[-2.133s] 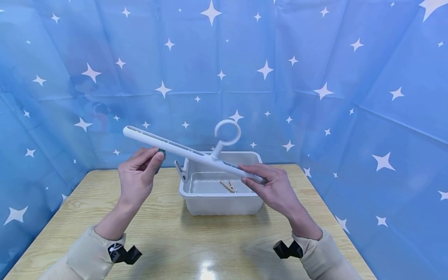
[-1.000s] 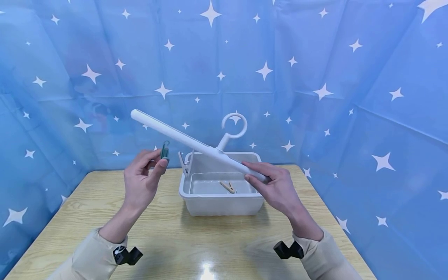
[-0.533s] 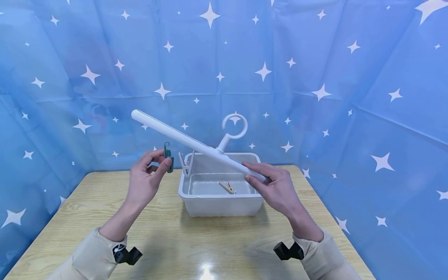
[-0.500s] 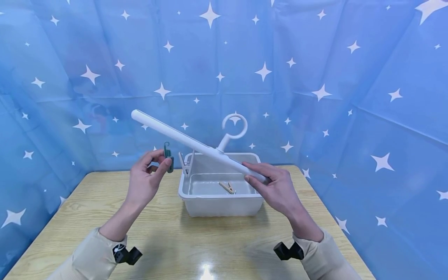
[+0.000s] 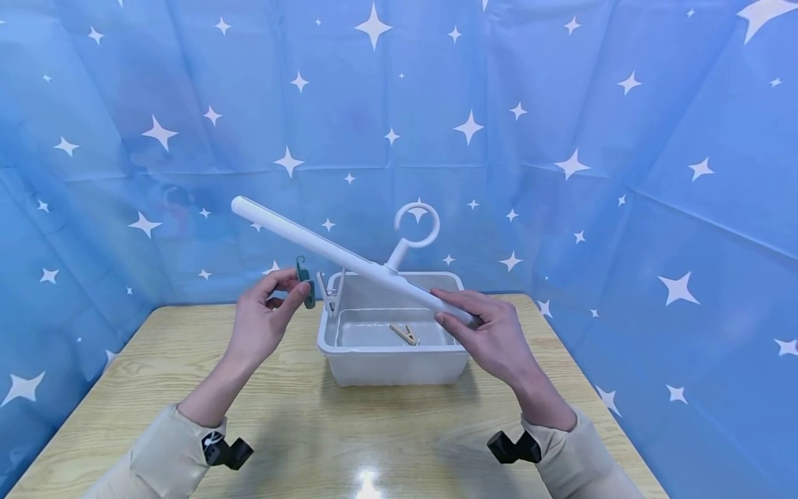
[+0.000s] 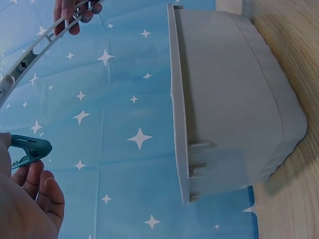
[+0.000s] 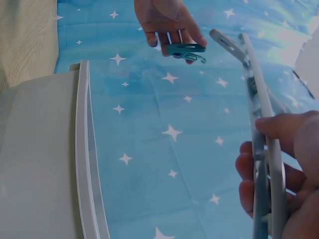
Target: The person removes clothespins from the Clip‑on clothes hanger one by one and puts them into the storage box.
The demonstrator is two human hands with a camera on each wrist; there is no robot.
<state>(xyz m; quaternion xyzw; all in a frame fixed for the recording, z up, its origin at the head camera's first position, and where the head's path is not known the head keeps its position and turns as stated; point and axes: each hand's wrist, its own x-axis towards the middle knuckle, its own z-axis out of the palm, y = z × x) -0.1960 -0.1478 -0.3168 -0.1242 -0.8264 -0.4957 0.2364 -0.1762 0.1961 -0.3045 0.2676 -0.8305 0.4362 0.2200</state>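
My right hand (image 5: 483,329) grips the right end of a white bar-shaped hanger (image 5: 312,239) with a ring hook. The hanger slants, left end up, above a grey plastic basin (image 5: 399,367). My left hand (image 5: 264,315) pinches a green clothespin (image 5: 309,294) with a small hook on its end, below the bar and apart from it. In the right wrist view the green clothespin (image 7: 185,49) shows its side. A grey clothespin (image 5: 332,299) seems to hang under the bar, by the basin's left rim. Inside the basin lies a beige clothespin (image 5: 405,335).
The basin stands on a wood-grain table (image 5: 274,430), towards its back edge. A blue star-patterned curtain (image 5: 561,97) encloses the table at the back and sides. Each sleeve carries a black wrist camera (image 5: 227,454).
My left hand moved the green clothespin out from behind the fingers, turned it and shifted it slightly right. The hanger's left end rose earlier; it has since held nearly still in my right hand.
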